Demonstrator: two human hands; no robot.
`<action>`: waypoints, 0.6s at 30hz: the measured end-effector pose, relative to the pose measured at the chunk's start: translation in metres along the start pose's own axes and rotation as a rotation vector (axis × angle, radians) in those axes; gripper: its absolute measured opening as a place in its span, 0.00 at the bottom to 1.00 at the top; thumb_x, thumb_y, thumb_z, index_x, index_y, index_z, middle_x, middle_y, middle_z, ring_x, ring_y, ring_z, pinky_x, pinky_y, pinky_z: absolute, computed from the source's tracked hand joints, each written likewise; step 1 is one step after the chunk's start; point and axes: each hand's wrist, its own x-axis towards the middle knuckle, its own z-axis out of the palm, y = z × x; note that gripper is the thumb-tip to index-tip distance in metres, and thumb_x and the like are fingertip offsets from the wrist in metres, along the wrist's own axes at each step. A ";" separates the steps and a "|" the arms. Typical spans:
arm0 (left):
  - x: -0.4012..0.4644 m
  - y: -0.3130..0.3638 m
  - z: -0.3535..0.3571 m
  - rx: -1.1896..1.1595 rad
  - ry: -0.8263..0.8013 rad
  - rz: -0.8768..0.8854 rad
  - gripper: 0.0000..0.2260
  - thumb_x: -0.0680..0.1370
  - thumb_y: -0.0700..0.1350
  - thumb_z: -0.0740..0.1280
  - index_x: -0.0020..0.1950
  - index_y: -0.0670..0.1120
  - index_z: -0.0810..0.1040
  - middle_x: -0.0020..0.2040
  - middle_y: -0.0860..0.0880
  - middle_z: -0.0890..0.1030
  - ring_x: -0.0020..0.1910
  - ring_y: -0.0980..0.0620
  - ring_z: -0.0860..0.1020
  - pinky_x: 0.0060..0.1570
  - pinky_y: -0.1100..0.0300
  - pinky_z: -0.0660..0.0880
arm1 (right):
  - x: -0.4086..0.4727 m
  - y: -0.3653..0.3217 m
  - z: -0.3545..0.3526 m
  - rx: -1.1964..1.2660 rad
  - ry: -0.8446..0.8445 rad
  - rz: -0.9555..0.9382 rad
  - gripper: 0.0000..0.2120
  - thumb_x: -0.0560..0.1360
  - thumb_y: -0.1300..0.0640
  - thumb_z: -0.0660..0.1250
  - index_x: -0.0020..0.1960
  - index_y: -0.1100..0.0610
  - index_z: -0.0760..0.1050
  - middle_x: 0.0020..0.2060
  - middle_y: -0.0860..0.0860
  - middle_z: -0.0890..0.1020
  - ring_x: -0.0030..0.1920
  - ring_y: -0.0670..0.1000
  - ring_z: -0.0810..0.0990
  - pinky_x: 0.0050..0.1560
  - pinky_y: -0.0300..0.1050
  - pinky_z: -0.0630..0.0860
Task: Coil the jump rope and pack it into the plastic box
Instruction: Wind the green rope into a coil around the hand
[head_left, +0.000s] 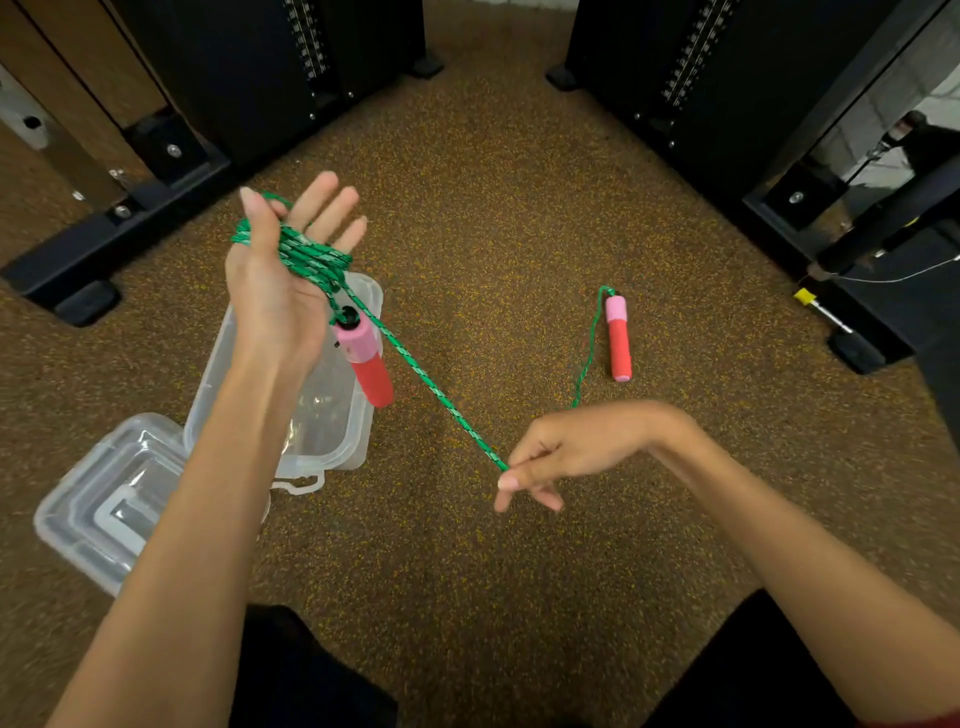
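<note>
Mid-coil: my left hand (283, 260), fingers spread, carries the rope (311, 257) loops w/ one handle (363, 358) dangling over the open box (291, 395). Right hand (561, 452) pinches the taut strand. Next: wrap again, drawing in the floor handle (618, 338).

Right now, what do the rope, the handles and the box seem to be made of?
Rope: probably braided synthetic cord, green with pale flecks. Handles: likely matte foam, red with pink ends. Box and lid: clear glossy plastic, see-through with glare.
</note>
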 end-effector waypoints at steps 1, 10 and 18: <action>0.000 -0.003 0.001 0.084 -0.009 -0.002 0.14 0.84 0.47 0.49 0.45 0.44 0.68 0.55 0.41 0.83 0.57 0.42 0.80 0.58 0.46 0.77 | -0.007 -0.008 -0.002 0.023 -0.032 -0.027 0.17 0.82 0.51 0.56 0.62 0.58 0.77 0.33 0.52 0.77 0.39 0.49 0.76 0.48 0.36 0.70; -0.021 -0.035 0.014 0.688 -0.264 -0.138 0.18 0.84 0.46 0.50 0.44 0.50 0.77 0.58 0.46 0.81 0.56 0.48 0.81 0.69 0.46 0.65 | -0.063 -0.065 -0.020 0.138 -0.053 -0.329 0.15 0.81 0.59 0.57 0.54 0.43 0.79 0.28 0.56 0.67 0.29 0.53 0.61 0.32 0.44 0.59; -0.039 -0.053 0.024 0.801 -0.470 -0.330 0.18 0.83 0.54 0.48 0.49 0.51 0.76 0.39 0.52 0.84 0.43 0.57 0.81 0.56 0.52 0.70 | -0.081 -0.064 -0.031 0.194 0.324 -0.439 0.16 0.79 0.55 0.54 0.53 0.58 0.80 0.26 0.58 0.61 0.27 0.56 0.60 0.31 0.48 0.62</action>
